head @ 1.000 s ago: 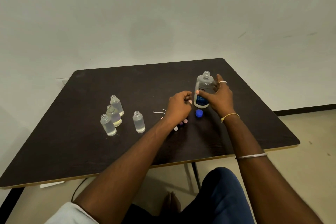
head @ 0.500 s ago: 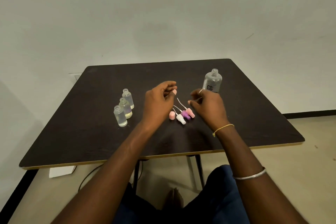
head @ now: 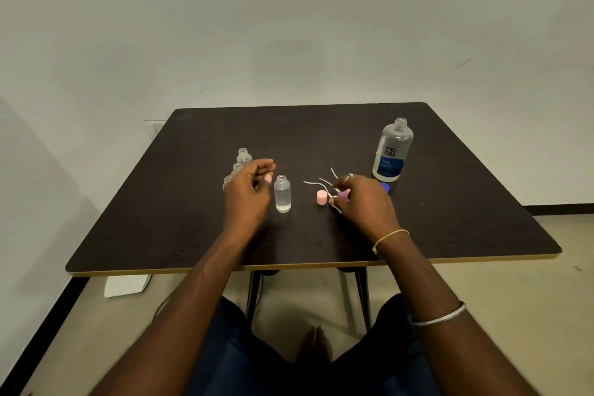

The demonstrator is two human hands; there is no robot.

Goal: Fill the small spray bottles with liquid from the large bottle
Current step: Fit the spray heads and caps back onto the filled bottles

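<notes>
Pinching a purple spray cap (head: 344, 193), the right hand (head: 364, 201) hangs over the tabletop (head: 180, 235); left hand (head: 249, 194) loosely curled, empty.

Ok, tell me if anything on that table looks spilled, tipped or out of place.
Nothing spilled or tipped: the large bottle and small bottles stand upright. Only oddity: all are uncapped, the blue cap and spray tops lying loose on the table, one in the right hand.

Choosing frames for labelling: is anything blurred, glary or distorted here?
Head view: left hand motion-smeared; right hand, pinching a purple plastic spray cap, less so; large clear blue-labelled bottle sharp, lettering readable; soft light, no harsh glare on the dark square table.
</notes>
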